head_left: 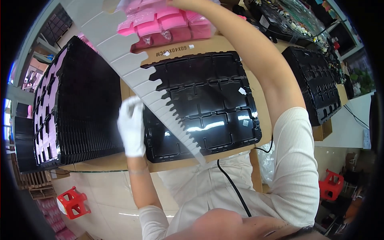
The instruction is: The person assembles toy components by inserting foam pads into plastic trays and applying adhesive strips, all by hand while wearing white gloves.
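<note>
A black plastic tray (208,100) with several shallow compartments lies in front of me on brown cardboard. My left hand (132,126), in a white glove, is by the tray's left edge; its fingers are blurred, and whether they grip anything is unclear. Far ahead, my bare right hand (178,2) reaches to pink packets (160,22) in clear plastic at the back. The top edge of the picture cuts most of that hand off. A long grey-white strip (138,80) with a toothed edge slants across the view, covering part of the tray.
A tall stack of black trays (86,100) stands at the left, another stack (314,86) at the right. Small white pieces (242,91) lie on the middle tray. A black cable (234,186) crosses my lap. Red stools (74,203) stand on the floor.
</note>
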A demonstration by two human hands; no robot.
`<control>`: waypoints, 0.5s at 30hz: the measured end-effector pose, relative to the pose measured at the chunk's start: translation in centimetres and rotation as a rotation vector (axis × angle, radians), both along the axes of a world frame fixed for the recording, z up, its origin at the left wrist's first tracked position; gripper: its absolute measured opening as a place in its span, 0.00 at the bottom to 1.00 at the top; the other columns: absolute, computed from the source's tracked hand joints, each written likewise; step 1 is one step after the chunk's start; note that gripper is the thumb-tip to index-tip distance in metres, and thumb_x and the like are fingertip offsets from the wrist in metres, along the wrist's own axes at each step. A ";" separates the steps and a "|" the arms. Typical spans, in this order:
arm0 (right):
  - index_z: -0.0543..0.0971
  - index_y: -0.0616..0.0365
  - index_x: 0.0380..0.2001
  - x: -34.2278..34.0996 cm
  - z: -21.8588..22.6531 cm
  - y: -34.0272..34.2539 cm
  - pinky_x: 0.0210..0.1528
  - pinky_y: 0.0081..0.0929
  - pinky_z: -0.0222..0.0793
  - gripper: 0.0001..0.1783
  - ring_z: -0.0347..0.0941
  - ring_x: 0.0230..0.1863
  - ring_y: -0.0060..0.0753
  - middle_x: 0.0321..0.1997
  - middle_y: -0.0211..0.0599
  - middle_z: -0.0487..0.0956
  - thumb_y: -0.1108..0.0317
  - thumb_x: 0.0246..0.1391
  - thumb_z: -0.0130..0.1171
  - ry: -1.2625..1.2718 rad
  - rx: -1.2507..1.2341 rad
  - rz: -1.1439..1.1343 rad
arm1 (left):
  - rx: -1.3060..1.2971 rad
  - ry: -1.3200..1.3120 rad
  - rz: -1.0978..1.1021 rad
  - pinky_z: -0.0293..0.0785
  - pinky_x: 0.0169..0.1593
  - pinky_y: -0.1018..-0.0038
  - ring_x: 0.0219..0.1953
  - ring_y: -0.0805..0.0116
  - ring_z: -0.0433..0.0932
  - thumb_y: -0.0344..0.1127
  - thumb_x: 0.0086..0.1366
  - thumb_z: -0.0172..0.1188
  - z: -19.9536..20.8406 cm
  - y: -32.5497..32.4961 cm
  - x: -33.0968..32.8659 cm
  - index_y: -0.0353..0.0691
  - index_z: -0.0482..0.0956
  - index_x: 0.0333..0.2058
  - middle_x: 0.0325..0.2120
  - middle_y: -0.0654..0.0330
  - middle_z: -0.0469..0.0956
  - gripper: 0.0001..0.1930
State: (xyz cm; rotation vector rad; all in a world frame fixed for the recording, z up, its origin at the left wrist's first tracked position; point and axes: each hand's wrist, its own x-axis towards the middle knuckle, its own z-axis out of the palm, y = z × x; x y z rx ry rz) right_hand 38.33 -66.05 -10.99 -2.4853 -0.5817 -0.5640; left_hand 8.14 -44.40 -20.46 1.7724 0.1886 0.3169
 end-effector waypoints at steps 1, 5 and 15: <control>0.82 0.58 0.20 0.5 0.4 -1.6 0.41 0.38 0.72 0.06 0.77 0.33 0.48 0.25 0.48 0.79 0.69 0.38 0.59 -0.147 0.180 0.025 | 0.033 -0.143 -0.110 0.71 0.45 0.80 0.37 0.77 0.75 0.24 0.62 0.56 1.1 -1.9 2.5 0.34 0.76 0.44 0.39 0.61 0.77 0.10; 0.80 0.60 0.18 -1.8 1.0 -0.4 0.41 0.38 0.72 0.06 0.76 0.34 0.47 0.25 0.49 0.79 0.69 0.37 0.60 -0.384 0.267 0.027 | 0.999 -0.763 -0.037 0.66 0.59 0.63 0.56 0.46 0.70 0.38 0.58 0.64 2.5 -5.1 15.4 0.37 0.69 0.55 0.53 0.46 0.71 0.27; 0.78 0.53 0.24 -17.5 -6.1 -5.0 0.57 0.44 0.53 0.12 0.62 0.58 0.42 0.45 0.34 0.73 0.63 0.33 0.68 -0.668 0.053 0.095 | 1.265 -0.671 -0.109 0.71 0.44 0.59 0.39 0.52 0.77 0.36 0.53 0.60 0.9 -6.2 19.0 0.39 0.73 0.53 0.39 0.51 0.77 0.26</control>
